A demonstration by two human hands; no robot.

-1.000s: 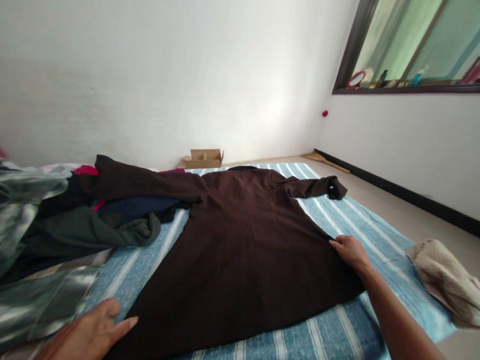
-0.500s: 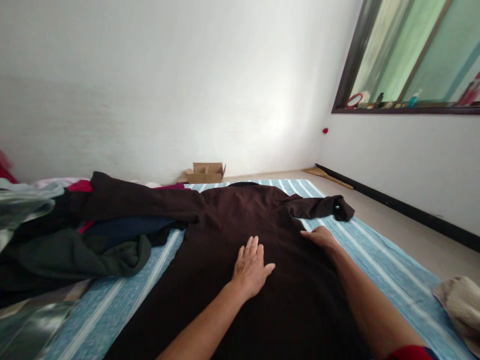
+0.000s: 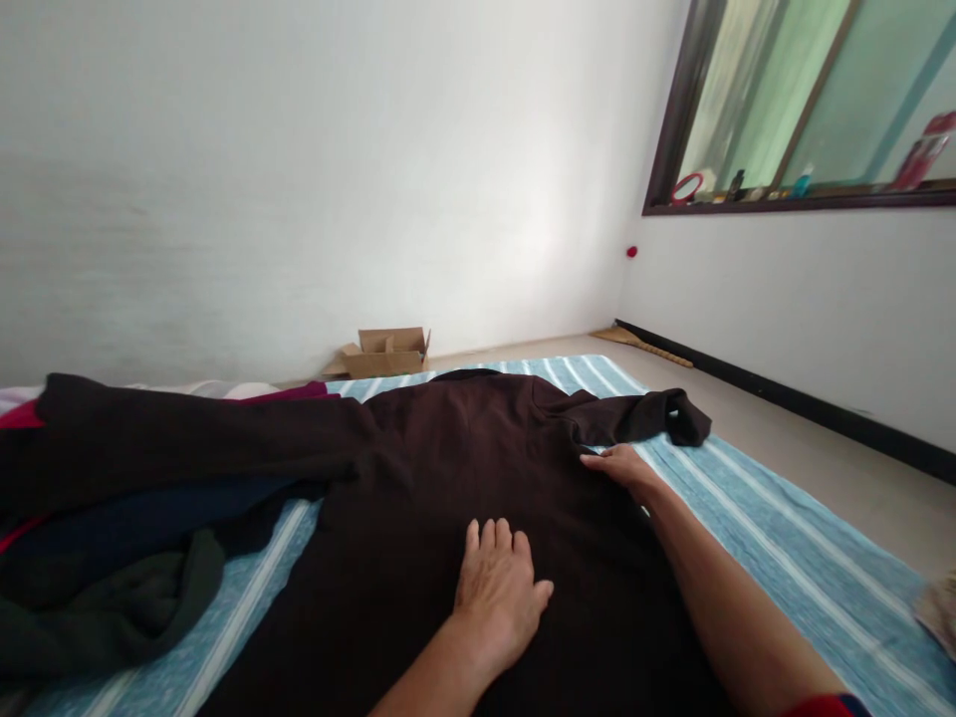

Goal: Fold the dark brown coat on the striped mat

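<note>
A dark brown long-sleeved top [image 3: 448, 458] lies spread out on a blue striped sheet [image 3: 754, 538], its collar end away from me. Its left sleeve stretches over a pile of clothes, while the right sleeve lies on the sheet with a crumpled cuff. My left hand [image 3: 499, 593] rests palm down on the middle of the top, fingers extended and thumb out to the side. At the right edge, just below the armpit, my right hand [image 3: 625, 470] grips the fabric between its fingers; the thumb is mostly hidden.
Piled clothes in dark green [image 3: 149, 597] and navy [image 3: 179, 508] lie at left. An open cardboard box [image 3: 392, 351] stands by the wall, and a straw broom [image 3: 642, 344] lies along the right wall. Small items, including a red-rimmed mirror [image 3: 687, 189], line the windowsill.
My left hand has slid down the top, nearer to me, staying flat. My right hand stays at the side edge below the armpit. The camera view has shifted slightly to the right.
</note>
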